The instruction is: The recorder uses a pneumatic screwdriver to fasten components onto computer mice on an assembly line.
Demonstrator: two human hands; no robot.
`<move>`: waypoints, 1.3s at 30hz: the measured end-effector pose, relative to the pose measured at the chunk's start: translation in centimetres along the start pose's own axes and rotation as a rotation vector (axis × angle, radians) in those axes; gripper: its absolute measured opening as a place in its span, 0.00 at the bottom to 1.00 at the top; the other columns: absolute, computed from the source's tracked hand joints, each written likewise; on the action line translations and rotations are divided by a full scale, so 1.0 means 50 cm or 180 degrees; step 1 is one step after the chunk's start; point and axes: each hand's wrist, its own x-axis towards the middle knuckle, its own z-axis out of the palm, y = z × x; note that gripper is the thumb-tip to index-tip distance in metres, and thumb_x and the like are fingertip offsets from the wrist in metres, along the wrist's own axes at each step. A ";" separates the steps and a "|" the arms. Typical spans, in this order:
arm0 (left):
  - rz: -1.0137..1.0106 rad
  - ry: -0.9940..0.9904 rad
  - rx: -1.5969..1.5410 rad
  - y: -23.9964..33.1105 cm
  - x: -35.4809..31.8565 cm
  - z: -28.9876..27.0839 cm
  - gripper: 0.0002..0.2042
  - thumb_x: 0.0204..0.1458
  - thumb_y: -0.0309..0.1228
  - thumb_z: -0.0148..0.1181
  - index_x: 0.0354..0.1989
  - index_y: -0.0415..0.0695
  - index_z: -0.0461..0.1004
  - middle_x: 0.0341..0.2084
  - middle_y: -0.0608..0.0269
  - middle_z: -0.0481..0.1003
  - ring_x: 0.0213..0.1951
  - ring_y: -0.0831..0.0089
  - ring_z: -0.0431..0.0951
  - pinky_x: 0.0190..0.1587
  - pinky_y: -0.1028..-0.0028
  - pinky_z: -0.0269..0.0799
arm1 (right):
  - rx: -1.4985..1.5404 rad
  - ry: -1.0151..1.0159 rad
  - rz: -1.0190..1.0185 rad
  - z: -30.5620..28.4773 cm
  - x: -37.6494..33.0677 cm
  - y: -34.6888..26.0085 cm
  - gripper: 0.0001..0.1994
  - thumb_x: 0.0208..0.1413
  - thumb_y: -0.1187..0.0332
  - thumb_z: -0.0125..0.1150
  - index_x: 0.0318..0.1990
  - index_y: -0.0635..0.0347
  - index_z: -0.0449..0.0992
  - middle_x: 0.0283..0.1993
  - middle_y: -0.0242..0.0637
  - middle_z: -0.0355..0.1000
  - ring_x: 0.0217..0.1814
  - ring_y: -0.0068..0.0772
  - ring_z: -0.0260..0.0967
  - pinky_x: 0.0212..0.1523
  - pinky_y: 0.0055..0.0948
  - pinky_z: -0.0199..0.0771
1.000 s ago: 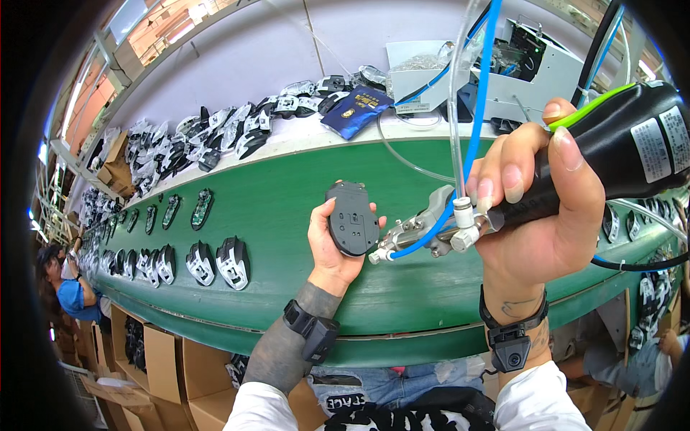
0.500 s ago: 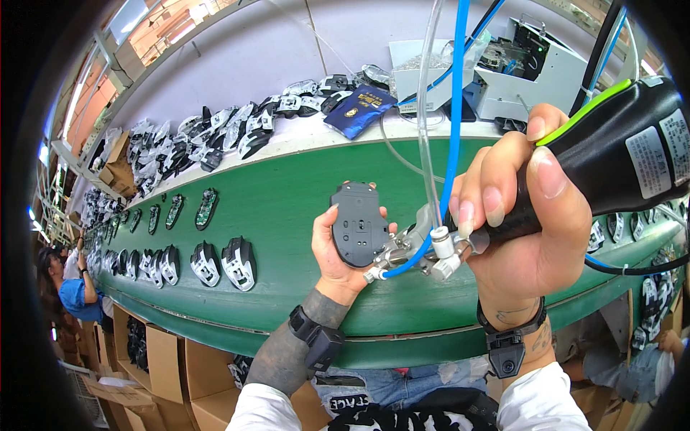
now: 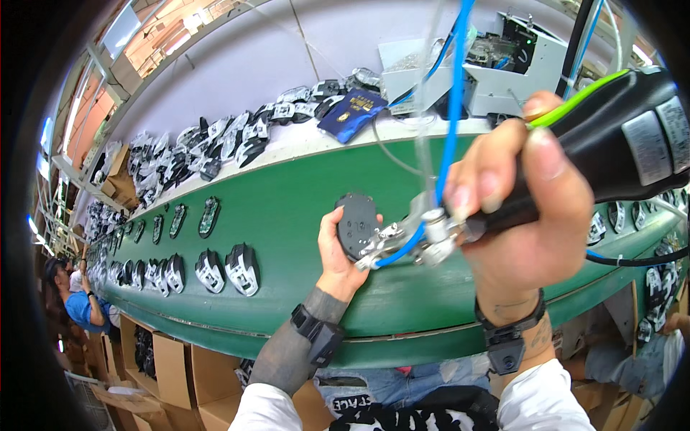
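A pale wall (image 3: 237, 57) backs the green conveyor belt (image 3: 287, 215), with cardboard boxes (image 3: 172, 359) below.

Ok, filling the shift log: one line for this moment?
left hand: holds dark mouse base | right hand: grips powered screwdriver, tip at base | green conveyor belt beneath

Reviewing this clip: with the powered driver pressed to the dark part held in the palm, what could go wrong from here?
1. The driver tip meets the dark mouse base right beside the left hand; a slip could jab the fingers.
2. The base rests only in the palm above the green conveyor belt, so it might twist or drop.
3. The blue hose hangs past the right hand and may tug the black driver off line.
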 end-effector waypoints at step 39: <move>0.2317 0.1698 0.7889 0.165 -0.120 -0.135 0.31 0.47 0.50 0.57 0.53 0.37 0.64 0.55 0.40 0.60 0.55 0.43 0.59 0.56 0.52 0.56 | 0.0250 -0.0076 0.0292 -0.002 -0.007 0.005 0.15 0.49 0.72 0.53 0.43 0.67 0.61 0.21 0.32 0.60 0.19 0.21 0.58 0.21 0.22 0.65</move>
